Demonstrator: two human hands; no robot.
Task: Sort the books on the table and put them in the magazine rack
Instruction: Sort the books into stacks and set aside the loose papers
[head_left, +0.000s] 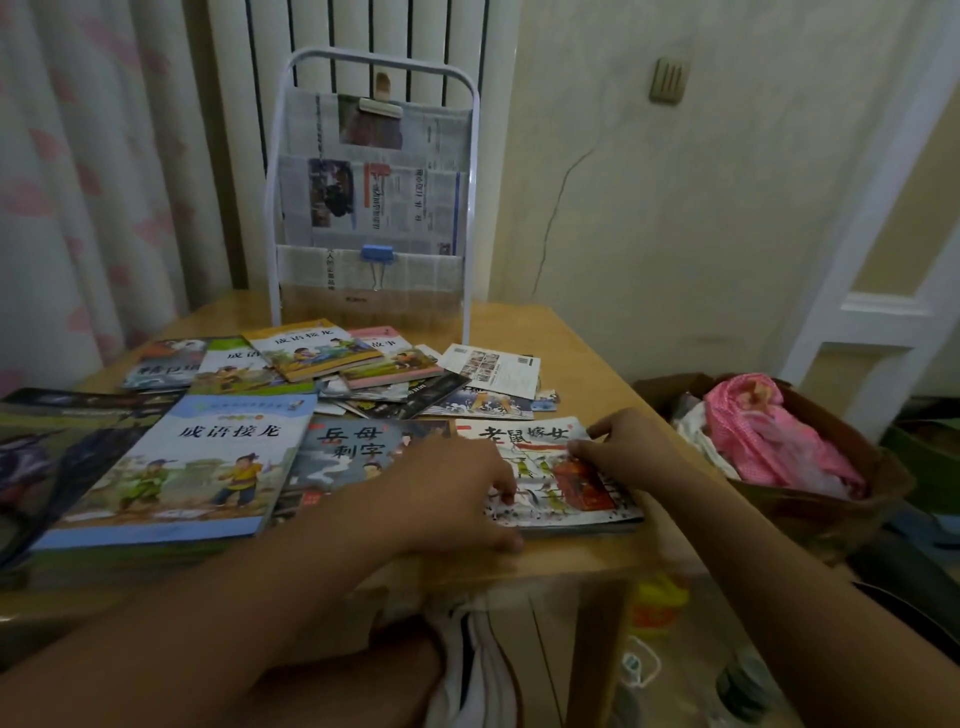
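Hands: left hand (457, 499) and right hand (626, 441) pinch the white picture book (550, 467). Square its edges, then lift level toward the magazine rack (371, 197)

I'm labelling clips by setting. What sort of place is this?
Probably a room in a home: a radiator and curtain behind a wooden table, and a basket of clothes beside it.

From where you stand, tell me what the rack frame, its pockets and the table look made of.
Rack frame: looks like white-painted metal tube, judging by its thin, smooth bent corners. Pockets: newspaper sheets, print and photos visible, held by a blue binder clip. Table: appears to be light wood or wood veneer with a smooth, faintly shiny finish.
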